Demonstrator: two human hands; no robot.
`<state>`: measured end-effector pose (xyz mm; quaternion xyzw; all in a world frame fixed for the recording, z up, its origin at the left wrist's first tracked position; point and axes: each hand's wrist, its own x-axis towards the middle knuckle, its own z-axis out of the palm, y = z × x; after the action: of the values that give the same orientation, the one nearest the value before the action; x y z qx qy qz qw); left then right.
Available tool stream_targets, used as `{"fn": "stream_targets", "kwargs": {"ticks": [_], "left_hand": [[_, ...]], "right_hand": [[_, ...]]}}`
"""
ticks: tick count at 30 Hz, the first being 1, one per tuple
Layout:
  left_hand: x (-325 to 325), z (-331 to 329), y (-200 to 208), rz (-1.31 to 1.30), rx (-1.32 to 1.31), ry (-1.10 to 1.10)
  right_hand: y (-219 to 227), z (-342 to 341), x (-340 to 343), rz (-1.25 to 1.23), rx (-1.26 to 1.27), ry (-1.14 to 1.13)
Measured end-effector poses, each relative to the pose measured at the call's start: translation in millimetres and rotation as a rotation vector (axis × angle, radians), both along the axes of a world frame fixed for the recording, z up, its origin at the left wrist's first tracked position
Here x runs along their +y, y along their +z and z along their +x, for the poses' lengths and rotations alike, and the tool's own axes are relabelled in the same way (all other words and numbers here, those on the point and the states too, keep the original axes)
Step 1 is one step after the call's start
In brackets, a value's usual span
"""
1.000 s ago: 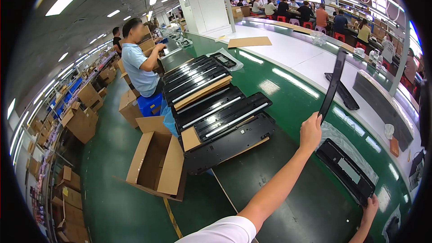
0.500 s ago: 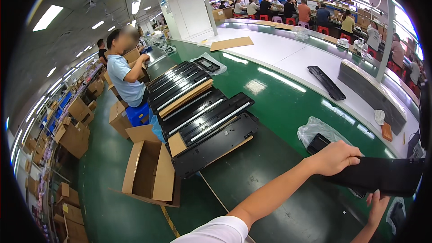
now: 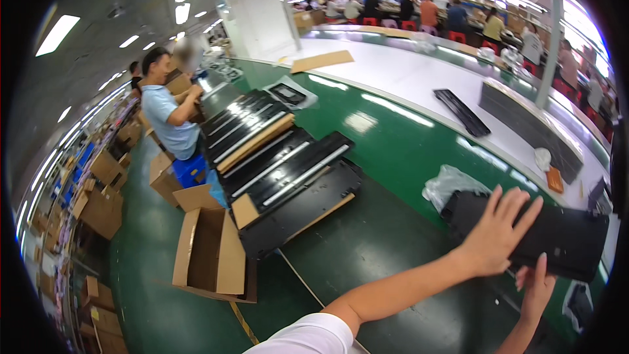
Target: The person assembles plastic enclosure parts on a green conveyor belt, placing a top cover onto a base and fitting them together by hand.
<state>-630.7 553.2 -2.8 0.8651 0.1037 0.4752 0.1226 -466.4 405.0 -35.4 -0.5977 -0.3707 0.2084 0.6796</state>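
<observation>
A long black plastic panel [image 3: 567, 239] is in front of me at the right, tilted above the table. My left hand [image 3: 498, 233] lies over its near left part with the fingers spread. At the panel's lower edge my right hand [image 3: 537, 285] grips it, one finger up against the face and the others curled below. Just past the panel lies a crumpled clear plastic bag [image 3: 452, 183], with a black part partly hidden under the panel. Another bagged black part [image 3: 579, 308] sits near the right rim.
Several black panels with cardboard strips lie in a stacked row [image 3: 301, 196] on the green table. An open cardboard box [image 3: 209, 249] stands left of it. A co-worker in a light blue shirt [image 3: 160, 108] is farther left. A long black part [image 3: 462, 111] rests on the white surface.
My left hand has gone from grasping the panel's left end to lying spread on it. The panel has turned so more of its broad face shows. My view has shifted slightly.
</observation>
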Motion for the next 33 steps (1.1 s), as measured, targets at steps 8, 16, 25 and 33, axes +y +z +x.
{"fn": "stream_targets", "kwargs": {"ticks": [8,16,25,33], "left_hand": [[79,-52,27,-0.222,-0.287,0.126],[78,-56,16,-0.398,-0.421,0.021],[85,-61,17,-0.337,-0.414,0.106],[81,-61,18,-0.333,-0.371,0.142]], "right_hand": [[15,48,35,-0.168,-0.25,-0.018],[-56,85,66,-0.877,-0.856,-0.176],[-65,125,79,-1.095,-0.908,-0.282],[-26,150,104,-1.331,-0.85,0.047]]}}
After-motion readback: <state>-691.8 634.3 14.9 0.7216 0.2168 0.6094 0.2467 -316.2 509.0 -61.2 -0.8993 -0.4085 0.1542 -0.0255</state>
